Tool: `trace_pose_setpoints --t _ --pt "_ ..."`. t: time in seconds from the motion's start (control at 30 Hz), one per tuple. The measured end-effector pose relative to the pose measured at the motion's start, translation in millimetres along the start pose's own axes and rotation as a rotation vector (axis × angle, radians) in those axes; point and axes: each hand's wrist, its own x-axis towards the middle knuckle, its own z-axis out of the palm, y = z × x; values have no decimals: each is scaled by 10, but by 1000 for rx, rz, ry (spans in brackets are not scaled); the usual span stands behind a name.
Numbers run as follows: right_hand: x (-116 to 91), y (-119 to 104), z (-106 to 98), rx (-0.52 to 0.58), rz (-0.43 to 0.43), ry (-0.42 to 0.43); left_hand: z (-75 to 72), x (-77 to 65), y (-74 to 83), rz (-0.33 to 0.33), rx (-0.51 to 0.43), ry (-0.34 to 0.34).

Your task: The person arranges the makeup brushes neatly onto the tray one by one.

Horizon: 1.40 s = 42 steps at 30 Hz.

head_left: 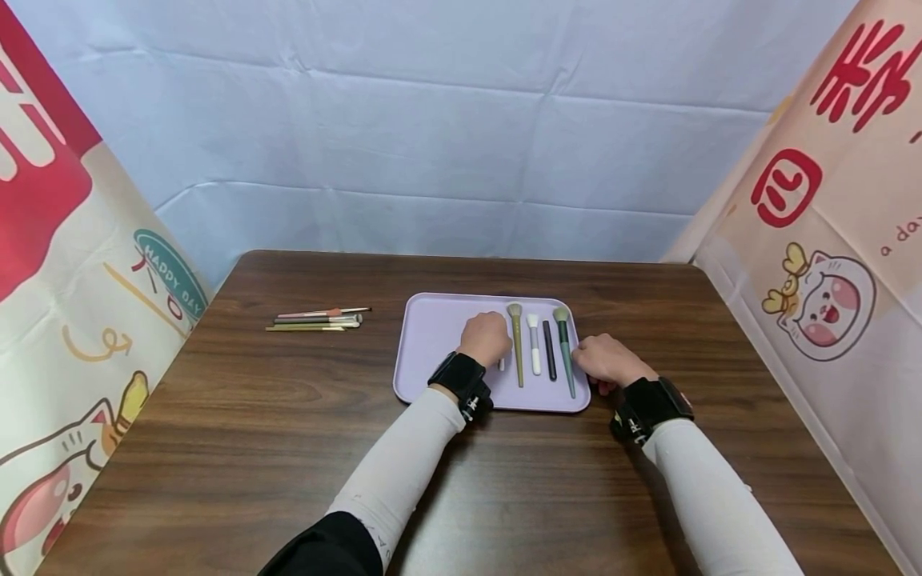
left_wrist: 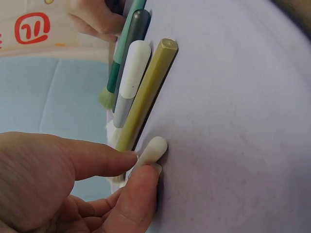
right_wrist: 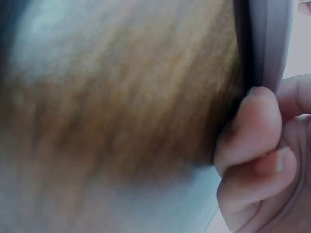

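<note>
Over the lilac tray (head_left: 439, 344), the left hand (head_left: 487, 338) pinches a small brush's white handle (left_wrist: 153, 149) between thumb and index finger. The brush's other end is hidden behind the fingers. To its right lie an olive brush (head_left: 517, 352), a white brush (head_left: 535, 356), a slim black-handled brush (head_left: 550, 352) and a green-handled brush (head_left: 565, 352), side by side with handles toward the person. At the tray's right side, the right hand (head_left: 607, 360) grips the rim (right_wrist: 272, 43), its fingers curled against the outer edge.
Several thin brushes (head_left: 317, 322) lie bunched on the brown wooden table (head_left: 252, 416), left of the tray. A pale blue cloth (head_left: 432, 144) hangs behind the table. Printed cloths (head_left: 814, 320) stand along both sides.
</note>
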Motion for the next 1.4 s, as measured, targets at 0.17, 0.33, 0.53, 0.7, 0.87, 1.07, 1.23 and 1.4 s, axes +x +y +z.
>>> trace_pose_setpoints --t 0.17,0.33,0.53,0.7,0.87,1.07,1.23,1.4 --pt "5 -1 12 -13 -14 1 -16 -2 -7 0 0 -18" --pt "14 1 25 -19 -17 1 -81 -31 -36 -2 -8 -5" --pt "8 -4 7 -19 -5 -2 -171 -53 -106 -37 27 43" --pt "4 3 0 -21 -10 -3 -231 -90 -171 -57 72 53" --pt "3 16 6 -20 -4 -2 -304 -130 -247 -25 95 44" --pt "10 19 14 -20 0 -7 -392 -179 -369 12 107 17" --pt "12 8 5 -20 -2 -7 -479 -245 -467 36 130 50" --pt "16 -1 5 -21 -7 -4 -542 -287 -573 35 136 58"
